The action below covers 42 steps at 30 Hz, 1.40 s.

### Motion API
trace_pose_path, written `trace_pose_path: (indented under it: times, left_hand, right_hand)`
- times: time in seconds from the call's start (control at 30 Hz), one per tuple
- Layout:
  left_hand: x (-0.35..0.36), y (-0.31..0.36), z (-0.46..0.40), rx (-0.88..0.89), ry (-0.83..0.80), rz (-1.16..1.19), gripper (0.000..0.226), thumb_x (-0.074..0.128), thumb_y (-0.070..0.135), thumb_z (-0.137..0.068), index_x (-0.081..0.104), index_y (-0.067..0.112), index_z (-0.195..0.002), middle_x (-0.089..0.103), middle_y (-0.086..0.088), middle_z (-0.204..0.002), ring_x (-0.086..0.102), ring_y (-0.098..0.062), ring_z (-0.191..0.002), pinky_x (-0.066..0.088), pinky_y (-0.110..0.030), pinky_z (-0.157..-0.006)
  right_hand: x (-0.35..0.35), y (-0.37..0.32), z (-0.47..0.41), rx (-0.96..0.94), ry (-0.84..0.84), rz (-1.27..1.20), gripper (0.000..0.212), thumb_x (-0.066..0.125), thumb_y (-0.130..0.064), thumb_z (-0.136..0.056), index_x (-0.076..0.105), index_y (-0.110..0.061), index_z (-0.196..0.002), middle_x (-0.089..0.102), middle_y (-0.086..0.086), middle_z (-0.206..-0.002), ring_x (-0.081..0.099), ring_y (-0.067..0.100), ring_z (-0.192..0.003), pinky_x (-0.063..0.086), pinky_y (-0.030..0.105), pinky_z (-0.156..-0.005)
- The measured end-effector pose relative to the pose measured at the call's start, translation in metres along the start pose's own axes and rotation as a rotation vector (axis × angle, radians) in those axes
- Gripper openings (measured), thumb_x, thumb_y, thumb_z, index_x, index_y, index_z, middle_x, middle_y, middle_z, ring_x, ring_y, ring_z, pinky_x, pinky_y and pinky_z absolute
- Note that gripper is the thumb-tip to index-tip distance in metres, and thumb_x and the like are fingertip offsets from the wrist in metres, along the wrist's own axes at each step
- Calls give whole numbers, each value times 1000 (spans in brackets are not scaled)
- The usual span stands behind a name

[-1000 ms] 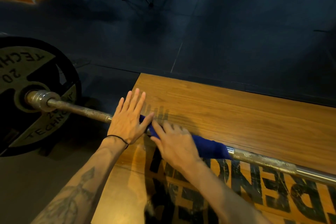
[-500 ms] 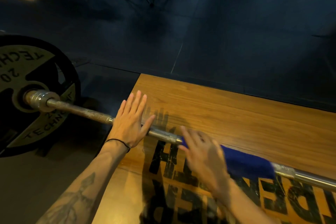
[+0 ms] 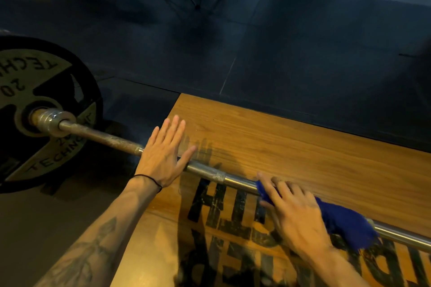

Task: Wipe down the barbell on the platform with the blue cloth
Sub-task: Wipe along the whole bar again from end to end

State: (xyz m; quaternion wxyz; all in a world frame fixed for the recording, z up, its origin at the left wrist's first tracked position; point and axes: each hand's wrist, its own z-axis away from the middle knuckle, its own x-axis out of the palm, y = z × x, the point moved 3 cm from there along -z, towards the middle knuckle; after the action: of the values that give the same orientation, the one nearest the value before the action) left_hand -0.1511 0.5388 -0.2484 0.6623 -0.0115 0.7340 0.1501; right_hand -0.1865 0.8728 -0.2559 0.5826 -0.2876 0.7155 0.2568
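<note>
Now, left hand [image 3: 163,158] flat, straight-fingered on the barbell [image 3: 210,173]; right hand [image 3: 293,212] unclenched, palm-down on the blue cloth [image 3: 345,223].

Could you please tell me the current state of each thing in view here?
Left hand: flat, fingers straight, resting on the barbell bar.
Right hand: fingers spread, pressing the blue cloth onto the barbell bar.
Blue cloth: draped over the barbell bar, partly under the right hand.
Barbell bar: horizontal over the wooden platform, rusty toward the weight plate, shinier near the cloth.
Weight plate: mounted on the bar's end, upright.
</note>
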Motion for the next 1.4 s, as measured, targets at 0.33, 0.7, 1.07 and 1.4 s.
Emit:
trace_pose_path:
  times: [0.33, 0.7, 1.07, 1.4]
  left_hand:
    - [-4, -10, 7, -60, -51, -4, 76, -8, 71, -89, -11, 30, -153, -17, 6, -164, -20, -11, -149, -15, -31, -119]
    - [-6, -26, 15, -5, -61, -66, 73, 1, 69, -94, -2, 33, -157, -12, 5, -166, -18, -13, -151, -13, -34, -121]
    - [-34, -148, -21, -151, -151, -99, 91, -9, 77, -80, -5, 29, -157, -15, 5, -163, -16, -13, -150, -11, -35, -122]
    - [-40, -177, -17, 17, -74, -112, 75, 7, 67, -98, 15, 23, -159, 10, -1, -166, 4, -22, -154, 4, -41, -125]
  right_hand:
    - [13, -159, -130, 11, -104, -137, 58, 33, -43, -106, 33, -13, -155, 42, 16, -159, 41, 38, -146, 36, 62, -116]
    - [2, -10, -17, 17, -254, -81, 61, 8, -53, -109, 23, -29, -163, 48, 7, -156, 54, 36, -136, 51, 56, -100]
    - [18, -191, -168, 57, -157, -173, 63, 24, -58, -103, 54, -21, -145, 67, 8, -133, 67, 30, -118, 58, 49, -89]
    - [6, -125, -97, 80, -194, -79, 68, 30, -67, -102, 40, -28, -157, 58, 10, -148, 59, 36, -131, 52, 56, -98]
